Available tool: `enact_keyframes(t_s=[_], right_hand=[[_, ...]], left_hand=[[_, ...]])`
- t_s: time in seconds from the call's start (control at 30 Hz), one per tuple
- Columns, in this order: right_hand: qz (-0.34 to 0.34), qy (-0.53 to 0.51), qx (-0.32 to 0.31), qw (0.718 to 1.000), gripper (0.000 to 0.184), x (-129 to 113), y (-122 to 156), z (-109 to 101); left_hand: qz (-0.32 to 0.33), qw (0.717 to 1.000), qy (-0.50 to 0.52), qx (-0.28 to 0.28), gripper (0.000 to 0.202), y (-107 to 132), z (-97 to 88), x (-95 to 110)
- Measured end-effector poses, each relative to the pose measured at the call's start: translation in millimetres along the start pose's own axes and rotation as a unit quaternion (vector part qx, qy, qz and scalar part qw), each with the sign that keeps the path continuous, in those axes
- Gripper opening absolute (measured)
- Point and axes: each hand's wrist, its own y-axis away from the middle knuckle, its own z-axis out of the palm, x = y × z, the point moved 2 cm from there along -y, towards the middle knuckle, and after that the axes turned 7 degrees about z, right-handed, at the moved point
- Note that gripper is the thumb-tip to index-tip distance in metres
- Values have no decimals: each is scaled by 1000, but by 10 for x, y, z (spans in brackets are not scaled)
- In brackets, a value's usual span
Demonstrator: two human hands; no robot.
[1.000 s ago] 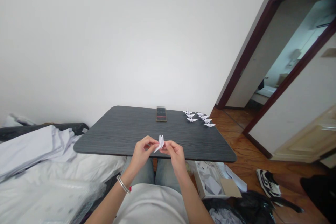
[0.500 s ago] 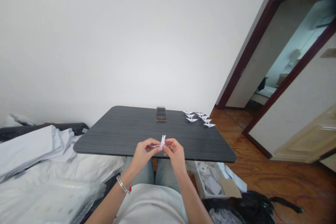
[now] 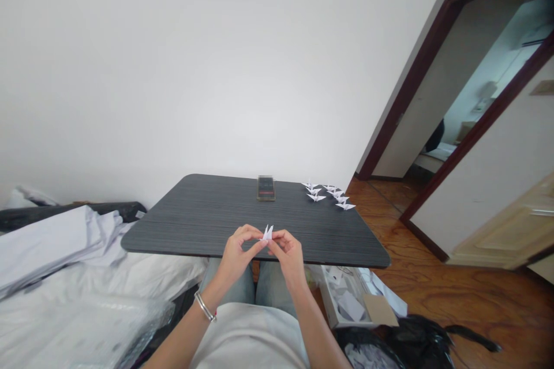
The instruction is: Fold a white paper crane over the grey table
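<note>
A small folded piece of white paper (image 3: 267,234) is pinched between both my hands just above the near edge of the dark grey table (image 3: 194,219). My left hand (image 3: 237,253), with a silver bracelet on the wrist, grips it from the left with thumb and fingers closed. My right hand (image 3: 289,253) pinches it from the right. Two pointed tips of the paper stick up between my fingers; the rest is hidden by them.
Several finished white paper cranes (image 3: 329,194) sit at the table's far right corner. A small dark upright object (image 3: 265,188) stands at the far middle. White bedding (image 3: 64,259) lies left; a cardboard box with paper (image 3: 352,302) is on the floor right. An open doorway (image 3: 459,121) is at right.
The paper has been pressed lower between my fingers, so less of it shows. A shoe on the floor at right has gone out of sight.
</note>
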Motion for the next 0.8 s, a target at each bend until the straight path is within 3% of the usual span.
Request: enact_keyframes(t_s=[0.23,0.47,0.6,0.8], right_hand=[[-51,52,8,997,10,-47,34,9],[-58,44,29,997,10,-46,43,28],[-56,38,38,997,11,-16,43,23],[-42,27,26,998,9,2,31,9]], left_hand=[[-4,1000,-5,-8,19,-1,-7,29],[-79,993,85,11,18,10,25,-11],[-114,978,170,44,16,33,50,-57],[-150,959,236,50,16,31,74,-57]])
